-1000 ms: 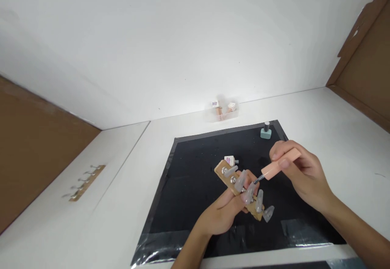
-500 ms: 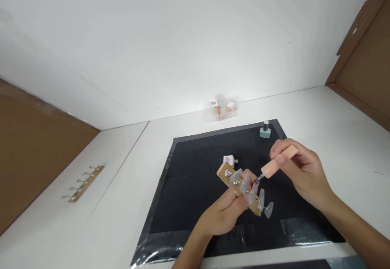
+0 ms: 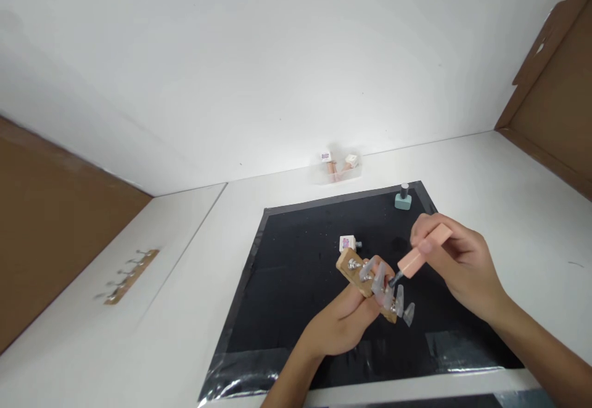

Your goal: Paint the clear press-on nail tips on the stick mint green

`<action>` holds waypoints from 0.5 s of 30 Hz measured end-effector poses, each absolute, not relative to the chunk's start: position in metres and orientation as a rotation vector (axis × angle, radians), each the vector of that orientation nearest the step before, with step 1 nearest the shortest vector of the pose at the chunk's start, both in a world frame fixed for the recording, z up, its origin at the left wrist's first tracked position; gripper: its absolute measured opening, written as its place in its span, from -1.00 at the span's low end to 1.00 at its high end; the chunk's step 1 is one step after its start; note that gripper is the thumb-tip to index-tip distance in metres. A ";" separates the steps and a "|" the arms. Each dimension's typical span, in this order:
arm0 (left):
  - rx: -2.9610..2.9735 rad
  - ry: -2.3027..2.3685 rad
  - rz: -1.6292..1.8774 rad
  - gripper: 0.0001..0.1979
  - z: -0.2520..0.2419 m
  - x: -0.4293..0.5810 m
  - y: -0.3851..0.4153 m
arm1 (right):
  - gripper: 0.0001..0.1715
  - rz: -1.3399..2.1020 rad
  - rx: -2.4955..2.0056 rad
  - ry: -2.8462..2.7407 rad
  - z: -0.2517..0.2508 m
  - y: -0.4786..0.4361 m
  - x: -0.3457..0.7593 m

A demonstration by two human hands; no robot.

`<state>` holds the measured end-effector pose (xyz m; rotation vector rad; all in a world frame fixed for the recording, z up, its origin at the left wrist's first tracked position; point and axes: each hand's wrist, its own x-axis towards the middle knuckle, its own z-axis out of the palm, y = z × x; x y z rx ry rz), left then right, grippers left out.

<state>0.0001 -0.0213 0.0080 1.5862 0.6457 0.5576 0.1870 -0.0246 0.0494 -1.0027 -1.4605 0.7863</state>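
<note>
My left hand point(image 3: 342, 325) is closed around a small wooden strip point(image 3: 352, 269) that carries several clear false nail tips point(image 3: 386, 288) on metal studs, held above a black mat point(image 3: 296, 278). My right hand point(image 3: 456, 263) pinches a peach-coloured nail polish brush cap point(image 3: 423, 249), its dark brush tip touching one of the nail tips. A small open bottle with a white label point(image 3: 346, 243) stands on the mat just behind the strip.
A pale green polish bottle point(image 3: 403, 197) stands at the mat's far right corner. A clear tray with small bottles point(image 3: 338, 166) sits by the white wall. Another wooden nail strip point(image 3: 132, 275) lies on the white table at left. Brown cardboard panels point(image 3: 552, 93) flank both sides.
My left hand has tilted the wooden strip so it looks shorter and steeper. My right hand has lowered the brush slightly toward the nail tips.
</note>
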 end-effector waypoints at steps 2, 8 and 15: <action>1.585 0.658 0.555 -0.64 0.008 -0.001 -0.022 | -0.82 0.844 -0.924 -1.517 0.049 -0.026 0.186; 1.495 0.687 0.582 -0.65 0.002 -0.002 -0.022 | -0.74 0.650 -1.006 -1.580 0.049 -0.025 0.187; 1.246 0.584 0.586 -0.67 0.010 0.002 -0.021 | -0.80 0.689 -0.725 -1.585 0.046 -0.027 0.188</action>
